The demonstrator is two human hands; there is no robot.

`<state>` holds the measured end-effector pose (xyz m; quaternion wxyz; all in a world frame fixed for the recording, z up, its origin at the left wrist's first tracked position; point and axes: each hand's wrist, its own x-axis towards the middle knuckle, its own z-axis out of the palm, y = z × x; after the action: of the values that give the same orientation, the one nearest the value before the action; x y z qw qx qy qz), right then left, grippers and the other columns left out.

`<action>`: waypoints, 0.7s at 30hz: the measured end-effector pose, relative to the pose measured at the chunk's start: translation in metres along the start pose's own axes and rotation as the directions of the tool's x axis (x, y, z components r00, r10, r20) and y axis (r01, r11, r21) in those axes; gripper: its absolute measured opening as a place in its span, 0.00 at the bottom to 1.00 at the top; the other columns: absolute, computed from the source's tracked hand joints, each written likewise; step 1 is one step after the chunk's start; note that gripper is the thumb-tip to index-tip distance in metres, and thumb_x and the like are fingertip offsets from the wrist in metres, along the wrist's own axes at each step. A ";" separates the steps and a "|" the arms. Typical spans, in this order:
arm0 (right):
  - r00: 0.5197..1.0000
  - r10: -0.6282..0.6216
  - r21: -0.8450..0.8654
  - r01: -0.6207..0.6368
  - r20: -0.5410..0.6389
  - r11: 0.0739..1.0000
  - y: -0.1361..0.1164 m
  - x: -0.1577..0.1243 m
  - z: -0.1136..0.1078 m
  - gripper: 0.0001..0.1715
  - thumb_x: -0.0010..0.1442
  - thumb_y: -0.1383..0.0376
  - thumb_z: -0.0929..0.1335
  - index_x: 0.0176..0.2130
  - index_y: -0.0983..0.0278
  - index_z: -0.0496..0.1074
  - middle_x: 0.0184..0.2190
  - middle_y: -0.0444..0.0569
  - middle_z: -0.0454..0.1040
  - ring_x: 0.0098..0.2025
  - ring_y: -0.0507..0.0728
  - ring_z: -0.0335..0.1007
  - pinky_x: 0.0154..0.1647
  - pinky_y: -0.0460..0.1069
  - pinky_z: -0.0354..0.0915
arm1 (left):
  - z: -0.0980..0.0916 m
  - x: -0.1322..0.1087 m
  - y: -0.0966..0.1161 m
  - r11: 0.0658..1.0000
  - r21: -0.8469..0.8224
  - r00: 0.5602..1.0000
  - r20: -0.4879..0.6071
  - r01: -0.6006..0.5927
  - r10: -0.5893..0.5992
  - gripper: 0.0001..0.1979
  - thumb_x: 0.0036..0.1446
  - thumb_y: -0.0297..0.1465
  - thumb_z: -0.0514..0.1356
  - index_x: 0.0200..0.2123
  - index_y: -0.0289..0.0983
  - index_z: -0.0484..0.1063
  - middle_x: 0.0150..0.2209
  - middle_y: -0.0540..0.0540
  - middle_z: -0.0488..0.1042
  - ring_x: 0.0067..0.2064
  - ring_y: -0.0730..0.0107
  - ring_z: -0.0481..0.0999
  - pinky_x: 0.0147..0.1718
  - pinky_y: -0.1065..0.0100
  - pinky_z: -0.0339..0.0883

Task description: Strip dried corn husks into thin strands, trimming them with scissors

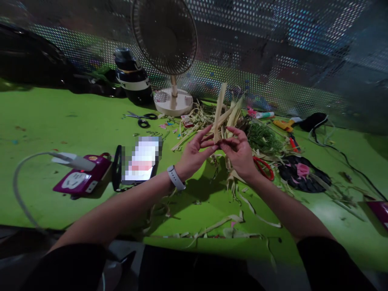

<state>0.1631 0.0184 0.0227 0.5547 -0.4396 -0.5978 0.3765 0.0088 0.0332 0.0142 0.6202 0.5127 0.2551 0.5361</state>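
Note:
Over the green table, my left hand (195, 152) and my right hand (238, 151) meet at the fingertips. Both are closed on pale, dry corn husk strips (220, 109), pinching them at their lower ends. One strip stands upright above the fingers, and another slants to the right. Behind my hands lies a heap of torn husk (203, 115), with a clump of green fibre (263, 136) to its right. Near my right wrist a red-handled tool (264, 167) lies partly hidden.
Black scissors (142, 118), a fan (172, 105) and a dark bottle (133, 81) stand or lie at the back left. A propped phone (142, 159) and purple power strip (81, 178) are left. A yellow glue gun (283, 124) and black pad (300, 178) lie right.

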 end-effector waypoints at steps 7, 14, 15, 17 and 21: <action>0.998 -0.056 -0.030 0.056 -0.022 0.998 -0.003 -0.002 0.002 0.27 0.58 0.64 0.71 0.55 0.52 0.63 0.30 0.41 0.72 0.35 0.53 0.71 0.43 0.53 0.70 | 0.002 -0.002 0.004 0.966 0.238 0.993 -0.024 -0.105 0.114 0.17 0.51 0.34 0.66 0.44 0.35 0.74 0.45 0.42 0.78 0.47 0.65 0.77 0.50 0.61 0.70; 0.994 -0.101 -0.133 0.105 0.037 0.985 -0.009 0.000 -0.002 0.22 0.59 0.63 0.70 0.52 0.58 0.64 0.31 0.41 0.72 0.35 0.53 0.71 0.44 0.52 0.68 | -0.007 0.002 0.010 0.977 0.205 0.992 0.096 0.059 -0.080 0.14 0.50 0.37 0.67 0.37 0.34 0.73 0.35 0.48 0.75 0.35 0.74 0.73 0.37 0.69 0.68; 0.995 -0.093 -0.130 0.097 0.041 0.987 -0.008 0.000 -0.003 0.21 0.59 0.62 0.70 0.51 0.58 0.64 0.31 0.41 0.72 0.35 0.53 0.71 0.43 0.52 0.67 | -0.007 0.003 0.010 0.974 0.223 0.993 0.095 0.044 -0.067 0.13 0.50 0.37 0.67 0.36 0.34 0.73 0.34 0.48 0.75 0.34 0.75 0.72 0.36 0.70 0.68; 0.995 -0.082 -0.132 0.088 0.047 0.987 -0.006 0.001 -0.004 0.19 0.59 0.61 0.70 0.49 0.59 0.63 0.30 0.40 0.72 0.34 0.53 0.71 0.42 0.52 0.67 | -0.008 0.004 0.012 0.966 0.255 0.995 0.083 0.033 -0.056 0.12 0.50 0.36 0.67 0.35 0.35 0.74 0.34 0.48 0.75 0.33 0.75 0.71 0.34 0.71 0.67; 0.988 -0.132 -0.202 0.145 0.078 0.969 -0.005 0.001 -0.006 0.17 0.60 0.61 0.69 0.47 0.60 0.62 0.34 0.43 0.72 0.36 0.54 0.72 0.43 0.53 0.68 | -0.008 0.005 0.018 0.973 0.203 0.989 0.068 0.113 -0.130 0.13 0.48 0.36 0.68 0.33 0.35 0.73 0.31 0.49 0.75 0.30 0.76 0.71 0.26 0.75 0.64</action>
<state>0.1684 0.0179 0.0284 0.5115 -0.4400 -0.6802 0.2865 -0.0041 0.0391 0.0284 0.6074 0.5768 0.3129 0.4478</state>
